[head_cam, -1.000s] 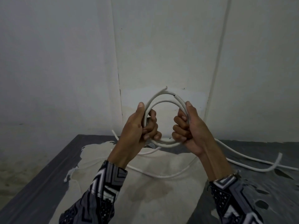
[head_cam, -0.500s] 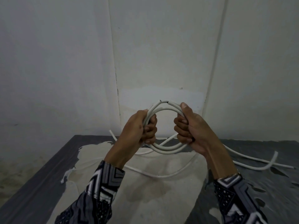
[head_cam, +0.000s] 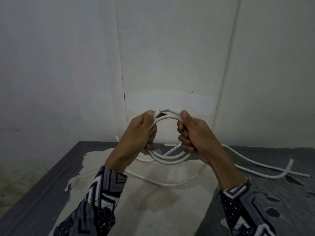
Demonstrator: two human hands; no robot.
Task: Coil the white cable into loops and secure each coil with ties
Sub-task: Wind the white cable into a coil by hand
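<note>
Both hands, left hand [head_cam: 138, 133] and right hand [head_cam: 196, 135], grip opposite sides of the white cable [head_cam: 167, 116] coil above the table [head_cam: 42, 176], apparently keeping its loops together; slack trails below.

Left hand [head_cam: 136, 133] and right hand [head_cam: 196, 135] grip a white cable [head_cam: 170, 159] coil above the table [head_cam: 42, 184]

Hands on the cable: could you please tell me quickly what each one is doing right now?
Left hand: closed, gripping the left side of the cable coil.
Right hand: closed, gripping the coil's right side.
</note>
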